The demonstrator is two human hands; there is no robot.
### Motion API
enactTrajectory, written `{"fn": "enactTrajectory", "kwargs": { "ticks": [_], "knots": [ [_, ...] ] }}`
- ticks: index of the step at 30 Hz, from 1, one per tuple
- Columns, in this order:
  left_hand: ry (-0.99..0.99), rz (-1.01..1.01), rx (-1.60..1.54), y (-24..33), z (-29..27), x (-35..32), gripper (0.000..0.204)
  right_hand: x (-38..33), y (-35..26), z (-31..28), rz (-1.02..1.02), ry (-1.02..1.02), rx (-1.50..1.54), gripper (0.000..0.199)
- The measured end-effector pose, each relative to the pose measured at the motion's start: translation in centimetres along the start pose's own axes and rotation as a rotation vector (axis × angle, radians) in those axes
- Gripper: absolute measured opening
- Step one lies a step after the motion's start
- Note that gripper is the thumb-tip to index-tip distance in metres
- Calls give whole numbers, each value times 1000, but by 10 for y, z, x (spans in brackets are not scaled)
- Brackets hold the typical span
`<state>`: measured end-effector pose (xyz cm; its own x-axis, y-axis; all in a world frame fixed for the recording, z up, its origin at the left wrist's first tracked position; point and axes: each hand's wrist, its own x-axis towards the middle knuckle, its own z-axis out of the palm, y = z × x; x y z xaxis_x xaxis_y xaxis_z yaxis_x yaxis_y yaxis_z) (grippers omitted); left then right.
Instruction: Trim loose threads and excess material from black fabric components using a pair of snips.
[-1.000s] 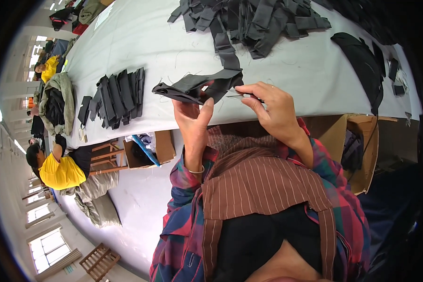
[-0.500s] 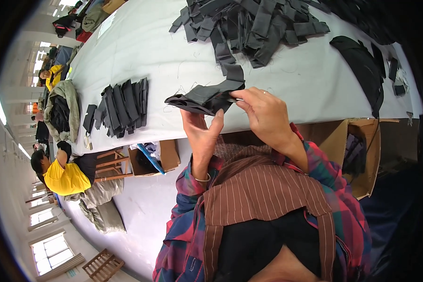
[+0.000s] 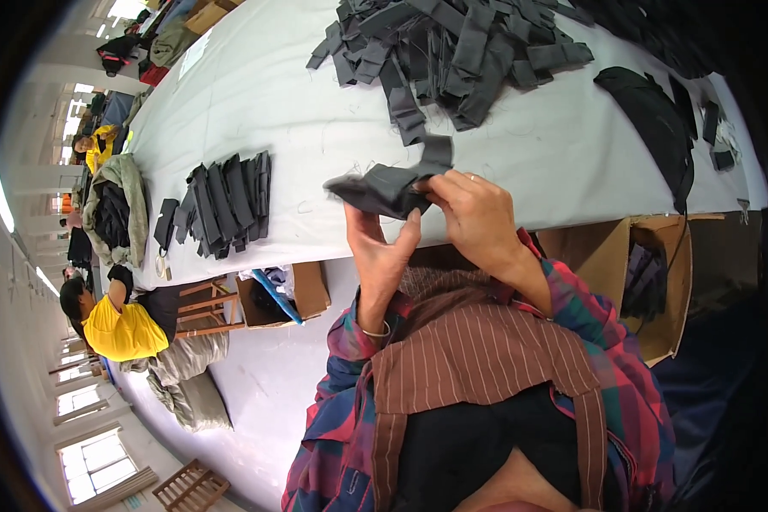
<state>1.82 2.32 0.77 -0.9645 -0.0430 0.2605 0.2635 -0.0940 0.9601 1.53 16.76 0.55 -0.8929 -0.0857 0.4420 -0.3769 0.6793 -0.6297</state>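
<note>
Both hands are on one dark grey fabric piece [image 3: 384,189], held just above the near edge of the white table [image 3: 256,94].

Left hand [image 3: 382,249]: palm up under the piece, thumb pressed on its lower edge, fingers hidden behind the cloth. It is pinching the piece.

Right hand [image 3: 478,220]: fingers curled tight over the piece's right end, ring on one finger. It is closed on the fabric.

The piece is matte woven cloth, limp and folded into a flat wedge. Its left tip is pointed, and a short strap-like tab [image 3: 438,152] sticks up at the right end. Loose threads show at the edges.

Relative to the table:
- The far side holds a loose heap of grey strips [image 3: 452,43], same cloth, tangled.
- The left part holds a neat fanned row of darker strips [image 3: 229,200], overlapping like shingles.
- The right part holds a black curved fabric panel [image 3: 653,119].
- Open cardboard boxes sit below the near edge, one at the right [image 3: 610,252] and one at the left [image 3: 303,290].
- A person in a yellow top [image 3: 115,320] sits off the left end.
</note>
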Motion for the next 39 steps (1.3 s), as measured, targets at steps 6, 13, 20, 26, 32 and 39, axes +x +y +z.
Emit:
{"fn": "enactTrajectory", "kwargs": {
  "ticks": [6, 13, 20, 26, 32, 39],
  "knots": [
    [-51, -197, -74, 6, -14, 13, 40, -4, 3, -7, 96, -50, 241, 19],
    [-44, -369, -298, 7, -22, 16, 41, -5, 14, -22, 284, -55, 550, 20],
    [-35, -458, -345, 3, -14, 10, 47, 10, 12, -16, -170, 61, 105, 28],
    [-80, -442, -324, 1, -14, 7, 60, 12, 18, -4, -218, 122, 33, 27],
    [-103, -451, -353, 2, -16, 6, 59, 11, 19, -7, -211, 101, 26, 26],
    [-101, -479, -415, 4, -14, 9, 55, 10, 17, -11, -208, 83, 3, 24]
  ]
}}
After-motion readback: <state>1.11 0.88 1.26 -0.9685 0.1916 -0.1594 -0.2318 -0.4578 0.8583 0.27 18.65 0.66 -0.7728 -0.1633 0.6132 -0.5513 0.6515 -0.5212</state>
